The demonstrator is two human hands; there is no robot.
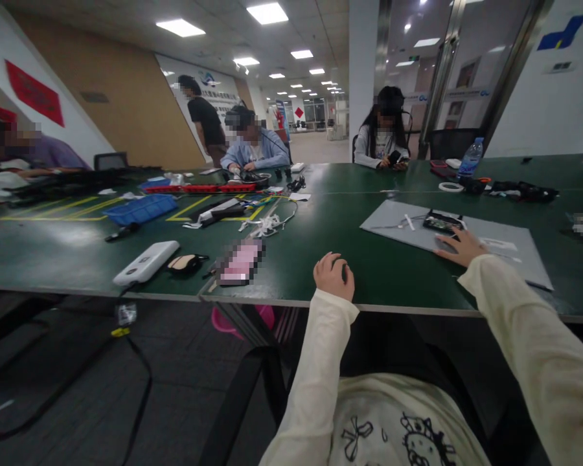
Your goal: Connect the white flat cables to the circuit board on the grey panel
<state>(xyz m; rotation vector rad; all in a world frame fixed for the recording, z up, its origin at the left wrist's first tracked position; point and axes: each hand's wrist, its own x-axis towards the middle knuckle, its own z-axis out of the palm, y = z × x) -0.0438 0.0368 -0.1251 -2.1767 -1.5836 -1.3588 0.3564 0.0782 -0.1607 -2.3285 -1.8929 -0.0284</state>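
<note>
On the green table near its front edge rests my left hand (334, 277). Its fingers are loosely curled, with a gap beside the thumb, and nothing shows in them. My right hand (460, 247) lies over a grey mat (393, 217), fingers spread. Its fingertips reach the near edge of a small black device (443, 222) with a circuit board showing; whether they touch it, I cannot tell. A short white strip (409, 222) and a thin cable lie left of the device. Right of my hand is a pale label-like piece (499, 244).
A phone (240, 262), a white power bank (146, 262) and a blue tray (142, 208) lie to the left. White tangled cable (267, 225) sits beyond the phone. A water bottle (471, 157) and white tape roll (451, 187) stand back right. Other people sit across the table.
</note>
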